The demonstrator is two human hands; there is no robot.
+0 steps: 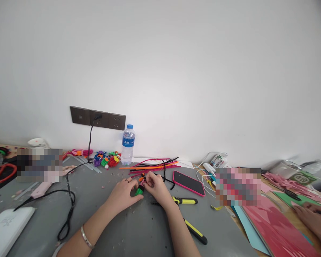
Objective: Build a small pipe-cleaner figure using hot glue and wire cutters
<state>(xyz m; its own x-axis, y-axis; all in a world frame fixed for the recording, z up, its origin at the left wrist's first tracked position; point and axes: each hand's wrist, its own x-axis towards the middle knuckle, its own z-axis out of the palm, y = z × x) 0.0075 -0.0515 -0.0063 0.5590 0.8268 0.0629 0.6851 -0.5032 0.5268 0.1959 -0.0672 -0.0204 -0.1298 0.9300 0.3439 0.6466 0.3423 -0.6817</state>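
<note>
Above the grey table mat (133, 232), my left hand (124, 192) holds a small pipe-cleaner figure (139, 191) with a green lower part and bits of orange, pink and black on top. Its thumb and fingers close around the green part. My right hand (158, 188) pinches at the figure's upper part, where its fingertips hide most of the detail. Loose pipe cleaners (149, 167) in orange, pink and black lie just behind both hands. Pliers with yellow and black handles (187, 201) rest partly under my right forearm.
Behind stand a water bottle (128, 146) and several finished pipe-cleaner figures (113, 160). A phone with a pink edge (188, 183) lies at right. Left are a pink glue gun (41, 189), its black cord (72, 200) and a white box (10, 230). Another person's hand (314, 217) shows far right.
</note>
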